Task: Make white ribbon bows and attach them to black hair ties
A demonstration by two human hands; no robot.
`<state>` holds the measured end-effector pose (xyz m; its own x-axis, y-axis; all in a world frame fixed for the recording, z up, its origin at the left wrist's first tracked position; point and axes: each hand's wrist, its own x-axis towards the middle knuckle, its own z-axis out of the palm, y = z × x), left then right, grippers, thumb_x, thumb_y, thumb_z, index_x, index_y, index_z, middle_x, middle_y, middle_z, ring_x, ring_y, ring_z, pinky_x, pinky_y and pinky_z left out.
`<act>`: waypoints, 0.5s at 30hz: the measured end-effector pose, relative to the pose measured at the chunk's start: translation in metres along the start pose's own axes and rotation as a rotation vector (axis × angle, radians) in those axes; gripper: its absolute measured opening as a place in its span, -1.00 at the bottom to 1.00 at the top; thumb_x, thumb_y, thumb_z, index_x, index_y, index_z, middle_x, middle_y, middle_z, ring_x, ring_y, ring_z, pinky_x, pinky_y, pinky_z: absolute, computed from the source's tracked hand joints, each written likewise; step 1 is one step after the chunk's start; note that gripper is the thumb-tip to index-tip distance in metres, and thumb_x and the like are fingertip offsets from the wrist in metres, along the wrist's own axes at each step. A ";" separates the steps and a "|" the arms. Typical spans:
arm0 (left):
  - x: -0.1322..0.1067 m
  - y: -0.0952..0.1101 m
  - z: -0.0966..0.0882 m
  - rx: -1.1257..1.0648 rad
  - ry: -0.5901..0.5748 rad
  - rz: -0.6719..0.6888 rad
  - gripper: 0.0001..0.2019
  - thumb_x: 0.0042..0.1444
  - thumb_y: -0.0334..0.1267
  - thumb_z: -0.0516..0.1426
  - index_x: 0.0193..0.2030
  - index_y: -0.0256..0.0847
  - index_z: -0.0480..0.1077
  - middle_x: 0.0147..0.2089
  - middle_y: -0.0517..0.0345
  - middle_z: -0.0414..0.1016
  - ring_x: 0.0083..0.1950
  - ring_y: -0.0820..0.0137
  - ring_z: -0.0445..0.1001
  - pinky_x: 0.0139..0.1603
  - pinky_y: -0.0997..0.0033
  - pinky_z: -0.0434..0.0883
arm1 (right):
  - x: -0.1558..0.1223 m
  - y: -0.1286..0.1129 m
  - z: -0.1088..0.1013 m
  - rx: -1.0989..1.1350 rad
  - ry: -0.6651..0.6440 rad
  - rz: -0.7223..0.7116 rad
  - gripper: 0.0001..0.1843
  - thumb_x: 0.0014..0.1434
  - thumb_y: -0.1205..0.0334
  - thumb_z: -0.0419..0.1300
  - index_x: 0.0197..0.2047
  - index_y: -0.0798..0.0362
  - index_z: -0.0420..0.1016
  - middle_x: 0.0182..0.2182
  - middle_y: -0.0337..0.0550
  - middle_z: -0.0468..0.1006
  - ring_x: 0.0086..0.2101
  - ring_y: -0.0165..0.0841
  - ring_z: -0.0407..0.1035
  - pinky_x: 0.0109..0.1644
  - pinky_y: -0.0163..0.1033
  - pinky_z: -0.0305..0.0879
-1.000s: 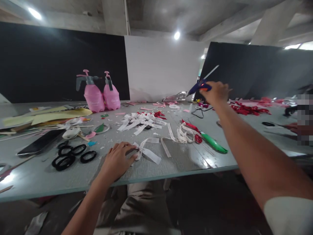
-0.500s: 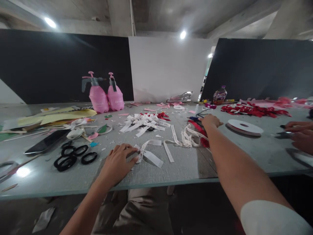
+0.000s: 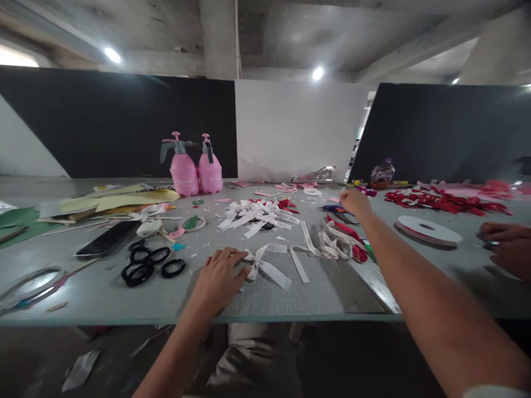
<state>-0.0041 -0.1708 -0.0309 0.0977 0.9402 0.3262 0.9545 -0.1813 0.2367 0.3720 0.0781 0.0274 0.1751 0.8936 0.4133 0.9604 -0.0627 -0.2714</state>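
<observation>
My left hand (image 3: 218, 278) lies near the table's front edge, fingertips pressed on the knot of a white ribbon bow (image 3: 269, 264). My right arm stretches far across the table. My right hand (image 3: 354, 201) sits at the rear end of a blue glue gun (image 3: 333, 209) that lies on the grey table (image 3: 103, 298). I see only the back of that hand, its fingers hidden. Between the two hands lies a tangle of white and red ribbon (image 3: 337, 243).
Two pink spray bottles (image 3: 194, 171) stand at the back. Black rings (image 3: 149, 262), a phone (image 3: 108, 238) and yellow sheets (image 3: 128, 199) lie on the left. On the right are a white ribbon roll (image 3: 427, 230), red ribbon pieces (image 3: 446, 201) and another person's hands (image 3: 506, 246).
My right hand has come down from the air with the glue gun, which now lies on the table. My left hand stays on the bow.
</observation>
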 end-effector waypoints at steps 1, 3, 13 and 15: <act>-0.001 0.000 0.000 -0.003 0.003 0.005 -0.64 0.20 -0.05 0.00 0.11 0.03 0.37 0.10 0.10 0.38 0.12 0.22 0.30 0.14 0.19 0.19 | -0.002 -0.023 -0.005 0.042 -0.001 -0.099 -0.70 0.15 0.35 0.07 -0.13 0.18 0.58 -0.16 0.14 0.58 -0.15 -0.21 0.44 -0.10 -0.23 0.26; -0.002 0.001 -0.001 -0.009 0.009 0.012 -0.67 0.20 -0.06 0.01 0.07 0.03 0.40 0.08 0.11 0.39 0.11 0.22 0.30 0.12 0.20 0.20 | -0.013 -0.080 -0.017 0.164 -0.003 -0.307 -0.70 0.18 0.30 0.07 -0.11 0.13 0.57 -0.16 0.04 0.59 -0.17 -0.27 0.45 -0.12 -0.29 0.27; -0.007 -0.003 0.002 0.032 0.057 0.023 -0.70 0.12 -0.22 0.10 0.00 -0.14 0.44 0.03 -0.05 0.44 0.09 0.13 0.34 0.11 0.12 0.22 | -0.180 -0.378 -0.007 0.278 -0.617 -1.250 -0.75 0.11 0.33 0.19 -0.14 -0.02 0.58 -0.11 -0.19 0.58 -0.20 -0.37 0.44 -0.19 -0.36 0.28; -0.007 -0.008 0.004 0.037 0.044 0.045 -0.70 0.09 -0.33 0.09 -0.02 -0.23 0.45 -0.01 -0.11 0.48 0.10 0.10 0.35 0.14 0.10 0.21 | -0.199 -0.405 0.012 0.197 -0.652 -1.325 -0.70 0.05 0.32 0.26 -0.10 -0.05 0.56 -0.05 -0.19 0.55 -0.17 -0.35 0.43 -0.18 -0.35 0.29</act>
<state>-0.0112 -0.1752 -0.0386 0.1293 0.9176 0.3759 0.9592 -0.2119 0.1871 -0.0539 -0.0694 0.0447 -0.9566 0.2913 0.0100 0.2865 0.9460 -0.1514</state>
